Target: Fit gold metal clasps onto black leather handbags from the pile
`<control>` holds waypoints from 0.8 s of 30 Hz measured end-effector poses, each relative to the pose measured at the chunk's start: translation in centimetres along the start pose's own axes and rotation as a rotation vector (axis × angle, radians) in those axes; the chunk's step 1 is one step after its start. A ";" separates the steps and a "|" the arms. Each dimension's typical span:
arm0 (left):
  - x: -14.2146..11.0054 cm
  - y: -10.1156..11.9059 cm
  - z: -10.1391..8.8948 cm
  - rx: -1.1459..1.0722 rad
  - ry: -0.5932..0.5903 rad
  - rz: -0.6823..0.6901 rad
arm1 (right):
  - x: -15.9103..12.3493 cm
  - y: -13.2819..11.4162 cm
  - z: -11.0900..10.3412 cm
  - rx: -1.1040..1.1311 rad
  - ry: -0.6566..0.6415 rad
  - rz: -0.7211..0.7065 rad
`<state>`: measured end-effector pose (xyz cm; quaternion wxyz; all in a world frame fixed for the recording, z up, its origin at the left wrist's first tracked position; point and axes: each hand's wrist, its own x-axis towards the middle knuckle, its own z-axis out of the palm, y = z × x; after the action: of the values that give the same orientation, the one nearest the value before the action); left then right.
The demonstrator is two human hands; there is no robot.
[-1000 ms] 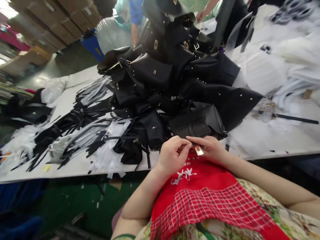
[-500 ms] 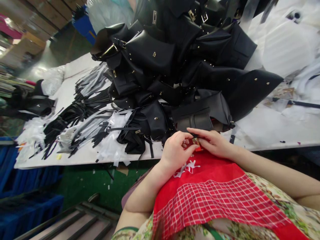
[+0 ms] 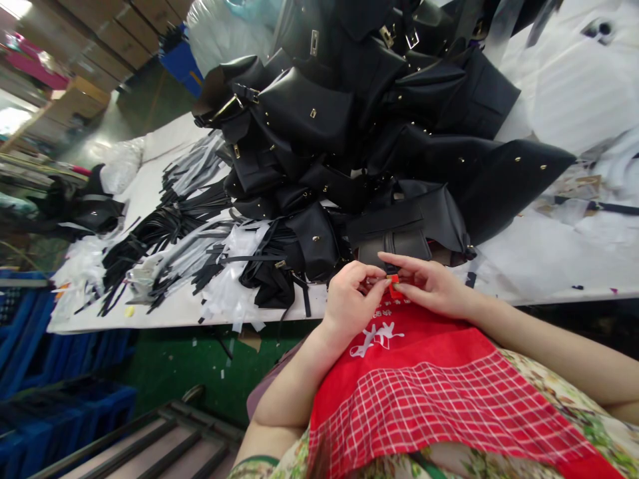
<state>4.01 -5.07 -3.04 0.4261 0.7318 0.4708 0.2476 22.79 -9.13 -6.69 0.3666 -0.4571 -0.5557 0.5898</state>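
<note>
**Small fitting [image 3: 394, 286] before me, with black bags [image 3: 304, 110] heaped behind it**

My left hand [image 3: 353, 293] pinches the fitting's left side between thumb and bent forefinger. My right hand [image 3: 433, 287] sets its thumb against the right side, its forefinger stretched out above; how far those fingers close on it is hidden, so I cannot tell. The fitting lies between my two hands, above the front edge of the table [image 3: 524, 263]: one piece, smooth, shiny, roughly rectangular, red-orange with a gold edge.

Just beyond my hands rests the nearest bag [image 3: 409, 216], smooth and matt, with a raised band down its front. The heap's bags are soft, folded and glossy along their creases, overlapping too closely to count. Two gold studs [image 3: 543, 167] dot the pointed right end of one long bag.

To the left lie thin, flat black strips [image 3: 177, 216], fanned in a tangle, and crumpled, translucent white film [image 3: 232, 269], both too many to number. I wear one apron [image 3: 399, 399], red cloth, plain above with white print, checked with white lines below.
</note>
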 end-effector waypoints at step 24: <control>-0.1 0.0 0.4 0.174 0.019 0.162 | -0.3 -0.1 0.3 -0.340 0.064 -0.123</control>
<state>4.27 -5.32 -3.23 0.3352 0.7991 0.4339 0.2466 22.65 -9.52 -6.57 0.3370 -0.4963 -0.6621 0.4491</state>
